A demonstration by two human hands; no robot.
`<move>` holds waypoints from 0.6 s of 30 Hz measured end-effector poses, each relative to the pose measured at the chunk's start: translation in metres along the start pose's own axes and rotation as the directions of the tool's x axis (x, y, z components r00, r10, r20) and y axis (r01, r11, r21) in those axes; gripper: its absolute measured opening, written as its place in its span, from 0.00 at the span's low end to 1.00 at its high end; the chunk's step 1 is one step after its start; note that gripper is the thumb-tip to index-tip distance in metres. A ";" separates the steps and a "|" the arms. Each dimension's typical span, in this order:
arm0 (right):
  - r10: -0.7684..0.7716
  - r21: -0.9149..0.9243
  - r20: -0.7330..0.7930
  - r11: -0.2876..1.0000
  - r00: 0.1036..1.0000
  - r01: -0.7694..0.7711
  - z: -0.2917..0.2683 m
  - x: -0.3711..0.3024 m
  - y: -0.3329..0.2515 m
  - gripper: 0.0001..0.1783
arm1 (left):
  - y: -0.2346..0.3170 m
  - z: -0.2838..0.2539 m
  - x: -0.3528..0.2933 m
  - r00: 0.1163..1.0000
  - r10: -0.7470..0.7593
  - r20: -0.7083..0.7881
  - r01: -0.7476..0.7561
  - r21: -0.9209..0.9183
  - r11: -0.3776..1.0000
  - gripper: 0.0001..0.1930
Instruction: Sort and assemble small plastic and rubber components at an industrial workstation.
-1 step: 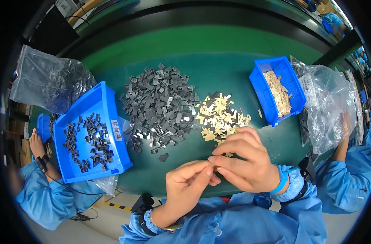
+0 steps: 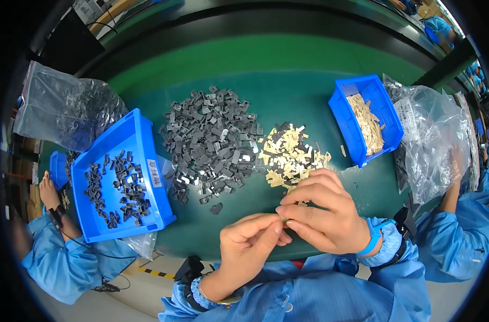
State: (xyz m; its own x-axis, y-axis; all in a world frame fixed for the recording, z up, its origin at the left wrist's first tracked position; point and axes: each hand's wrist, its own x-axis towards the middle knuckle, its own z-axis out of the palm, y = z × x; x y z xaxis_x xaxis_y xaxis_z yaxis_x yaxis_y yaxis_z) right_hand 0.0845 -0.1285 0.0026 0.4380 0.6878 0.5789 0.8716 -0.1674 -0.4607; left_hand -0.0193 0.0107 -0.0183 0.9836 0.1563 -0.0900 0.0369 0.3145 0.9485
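My left hand (image 2: 249, 244) and my right hand (image 2: 325, 214) meet fingertip to fingertip above the near edge of the green table. Both are closed in a pinch. A tiny bit of something pale shows between the fingertips, too small and covered to name. Just beyond my right hand lies a heap of small cream-and-black flat pieces (image 2: 288, 153). To its left spreads a larger pile of small dark grey plastic parts (image 2: 209, 137). One dark part (image 2: 216, 208) lies apart from that pile, nearer to my left hand.
At left stands a tilted blue bin (image 2: 165, 206) with dark parts inside; behind it is a clear plastic bag (image 2: 51, 115). A smaller blue bin (image 2: 342, 126) of tan strips stands at right, beside another plastic bag (image 2: 432, 145). People in blue sleeves work on both sides.
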 end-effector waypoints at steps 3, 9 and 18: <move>0.042 0.187 0.028 0.981 0.999 -0.047 -0.002 0.003 0.000 0.09 | 0.002 0.000 -0.003 1.000 0.005 0.006 -0.005 0.010 1.000 0.08; 0.028 0.181 0.089 0.982 0.996 -0.044 -0.002 0.003 0.000 0.09 | 0.006 0.003 -0.001 0.993 0.113 -0.018 -0.103 0.286 0.953 0.07; 0.068 0.273 0.182 0.955 0.981 -0.117 -0.017 0.006 0.006 0.06 | 0.011 0.007 0.002 0.972 0.218 0.084 -0.233 0.404 0.885 0.06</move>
State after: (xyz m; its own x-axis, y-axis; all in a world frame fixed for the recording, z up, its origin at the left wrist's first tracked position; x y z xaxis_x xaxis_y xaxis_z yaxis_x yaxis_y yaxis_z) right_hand 0.0957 -0.1376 0.0150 0.4490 0.7919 0.4140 0.7209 -0.0473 -0.6914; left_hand -0.0154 0.0075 -0.0057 0.9793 0.1418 0.1446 -0.1254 -0.1362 0.9827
